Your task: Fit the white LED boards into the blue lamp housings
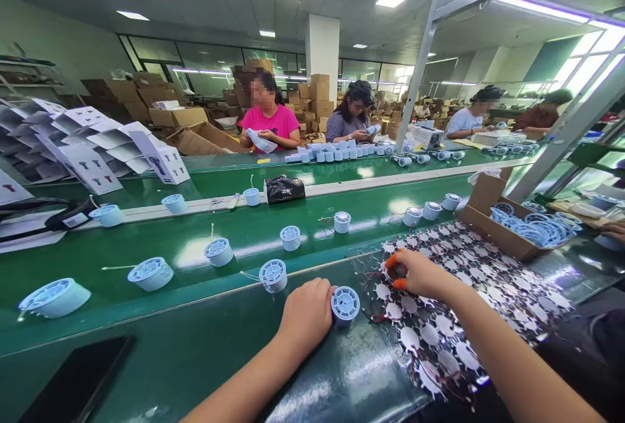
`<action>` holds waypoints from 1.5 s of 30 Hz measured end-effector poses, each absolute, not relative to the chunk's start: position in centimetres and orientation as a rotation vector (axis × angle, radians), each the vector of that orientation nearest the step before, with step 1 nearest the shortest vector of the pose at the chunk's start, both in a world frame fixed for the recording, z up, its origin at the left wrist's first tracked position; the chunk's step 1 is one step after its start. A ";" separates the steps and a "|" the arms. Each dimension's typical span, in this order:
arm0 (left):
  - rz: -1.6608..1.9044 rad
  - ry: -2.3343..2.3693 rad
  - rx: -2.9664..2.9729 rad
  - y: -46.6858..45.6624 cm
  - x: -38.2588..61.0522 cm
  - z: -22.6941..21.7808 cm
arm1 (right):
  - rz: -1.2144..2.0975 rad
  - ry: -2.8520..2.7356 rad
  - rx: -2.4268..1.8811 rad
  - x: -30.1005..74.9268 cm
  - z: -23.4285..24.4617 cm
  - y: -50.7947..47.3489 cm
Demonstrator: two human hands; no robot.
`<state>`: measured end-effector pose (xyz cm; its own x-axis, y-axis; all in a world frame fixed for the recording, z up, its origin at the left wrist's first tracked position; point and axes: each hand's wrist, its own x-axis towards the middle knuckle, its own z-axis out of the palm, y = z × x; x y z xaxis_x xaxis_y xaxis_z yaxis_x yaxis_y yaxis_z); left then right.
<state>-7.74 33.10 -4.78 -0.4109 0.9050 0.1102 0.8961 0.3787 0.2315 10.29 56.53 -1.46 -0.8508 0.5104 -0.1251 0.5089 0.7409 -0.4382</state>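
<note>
My left hand (307,311) rests on the green bench, its fingers curled against the side of a light-blue round plastic housing (345,306). The housing stands upright, with its spoked face up. Orange covers wrap the thumb and index finger of my right hand (417,273). That hand reaches down to the near-left part of a spread of white round boards (410,338) with thin dark and red wires. Its thumb and index tips are apart, and I see nothing held between them. Just beyond my left hand is another light-blue housing (273,275).
More light-blue housings (150,273) stand along the green belt (185,293). A cardboard box (481,211) of blue rings (530,224) sits at right. A black phone (75,381) lies front left, a black packet (284,189) farther back. Several people work across the line beyond a metal post (424,52).
</note>
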 end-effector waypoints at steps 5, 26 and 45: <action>1.023 2.460 2.064 32.7 -8.0 -3.6 | 0.823 -2.598 -0.847 10.3 -0.7 56.6; 1.886 1.563 0.940 31.8 -5.7 2.1 | 1.918 -1.647 -0.578 5.3 1.4 45.1; 1.753 1.611 0.839 31.8 -6.6 2.6 | 1.525 -1.816 -0.649 5.6 0.7 44.1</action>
<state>-6.63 31.82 2.57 -0.6149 0.7870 0.0499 -0.0169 -0.0764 0.9969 5.57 44.11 0.70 -0.6519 0.7377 0.1755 -0.0451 0.1933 -0.9801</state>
